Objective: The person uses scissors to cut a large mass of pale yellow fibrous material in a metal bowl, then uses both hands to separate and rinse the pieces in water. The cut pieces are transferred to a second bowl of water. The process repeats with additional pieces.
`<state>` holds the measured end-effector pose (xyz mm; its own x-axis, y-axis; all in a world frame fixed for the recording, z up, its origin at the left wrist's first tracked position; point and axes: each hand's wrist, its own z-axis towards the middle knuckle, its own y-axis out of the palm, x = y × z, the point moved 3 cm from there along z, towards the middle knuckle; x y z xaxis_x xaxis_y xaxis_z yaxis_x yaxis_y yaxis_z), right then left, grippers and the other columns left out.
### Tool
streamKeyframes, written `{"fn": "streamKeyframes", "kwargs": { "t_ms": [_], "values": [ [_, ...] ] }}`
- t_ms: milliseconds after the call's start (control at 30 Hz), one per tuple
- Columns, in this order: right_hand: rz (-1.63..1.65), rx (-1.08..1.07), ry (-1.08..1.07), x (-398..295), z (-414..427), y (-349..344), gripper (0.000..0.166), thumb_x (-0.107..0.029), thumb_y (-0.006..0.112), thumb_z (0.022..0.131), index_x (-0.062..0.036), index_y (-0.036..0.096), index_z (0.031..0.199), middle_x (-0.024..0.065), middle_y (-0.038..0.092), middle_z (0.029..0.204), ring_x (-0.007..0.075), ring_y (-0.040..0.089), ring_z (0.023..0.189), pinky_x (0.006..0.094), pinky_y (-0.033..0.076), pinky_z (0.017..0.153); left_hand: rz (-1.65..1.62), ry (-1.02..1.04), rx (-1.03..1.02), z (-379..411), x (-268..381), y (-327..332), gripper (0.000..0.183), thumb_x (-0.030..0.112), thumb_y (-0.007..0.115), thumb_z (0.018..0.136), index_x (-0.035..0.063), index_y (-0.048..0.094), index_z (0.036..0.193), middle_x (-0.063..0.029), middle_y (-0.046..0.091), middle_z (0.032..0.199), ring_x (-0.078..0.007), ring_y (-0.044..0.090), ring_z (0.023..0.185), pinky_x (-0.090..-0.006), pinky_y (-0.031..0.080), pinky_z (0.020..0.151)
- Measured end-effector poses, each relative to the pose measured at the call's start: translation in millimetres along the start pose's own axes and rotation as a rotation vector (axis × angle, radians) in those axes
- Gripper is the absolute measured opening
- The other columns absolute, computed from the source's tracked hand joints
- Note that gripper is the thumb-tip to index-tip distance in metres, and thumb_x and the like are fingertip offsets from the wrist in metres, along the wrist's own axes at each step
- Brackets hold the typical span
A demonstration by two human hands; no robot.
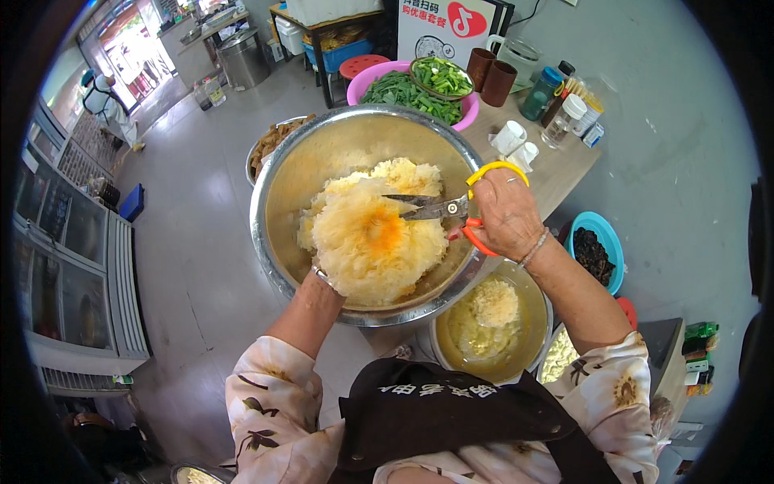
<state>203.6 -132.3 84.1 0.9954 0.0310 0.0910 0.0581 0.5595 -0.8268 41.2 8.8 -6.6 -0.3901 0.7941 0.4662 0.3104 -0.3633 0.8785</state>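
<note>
In a large stainless steel bowl (264,242) lies a heap of pale, frilly soaked food, probably white fungus (351,236), with an orange patch in its middle. My right hand (507,212) grips scissors (450,209) with one yellow and one red handle loop. Their blades are spread, touching or just above the right side of the upper piece. My left hand (332,289) reaches under that piece at the bowl's near side. Its fingers are hidden by the food, so its grip cannot be seen. Below the bowl, a pot (540,330) holds more pale pieces in yellowish liquid.
Behind the bowl stands a pink basin (360,81) of chopped greens with a small basket (423,91) on it. Cups, bottles and jars crowd the table (559,175) at the right. A blue basin (617,266) holds dark food. A person (109,109) is far left.
</note>
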Motion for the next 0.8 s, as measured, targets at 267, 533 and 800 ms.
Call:
{"fn": "streamKeyframes", "kwargs": {
  "t_ms": [267,533,800],
  "values": [
    [-0.098,-0.083,-0.141,-1.8,14.1,11.8,0.044,-0.038,0.07,0.062,-0.004,0.053,0.085,0.0107,0.052,0.087,0.0273,0.051,0.087,0.038,0.042,0.075,-0.091,-0.155,-0.017,-1.9,-7.0,1.7,0.051,0.043,0.04,0.092,0.0071,0.042,0.127,-0.0124,0.051,0.121,-0.0254,0.053,0.106,-0.0403,0.046,0.09],
    [-0.038,-0.127,-0.146,-3.8,12.5,21.8,0.04,-0.036,0.072,0.065,-0.0055,0.052,0.081,0.0088,0.052,0.07,0.0269,0.055,0.066,0.0365,0.044,0.061,-0.106,-0.165,-0.036,-2.6,-4.2,4.1,0.047,0.038,0.044,0.092,0.0075,0.042,0.127,-0.013,0.051,0.121,-0.0255,0.054,0.107,-0.0404,0.048,0.089],
    [-0.052,-0.145,0.012,11.1,8.2,1.4,0.042,-0.036,0.071,0.063,-0.0036,0.053,0.083,0.0109,0.054,0.078,0.028,0.056,0.078,0.0378,0.046,0.067,-0.048,-0.017,0.049,0.8,2.9,-3.6,0.044,0.038,0.046,0.091,0.008,0.045,0.124,-0.011,0.054,0.116,-0.0246,0.055,0.102,-0.0406,0.049,0.086]
  ]
}}
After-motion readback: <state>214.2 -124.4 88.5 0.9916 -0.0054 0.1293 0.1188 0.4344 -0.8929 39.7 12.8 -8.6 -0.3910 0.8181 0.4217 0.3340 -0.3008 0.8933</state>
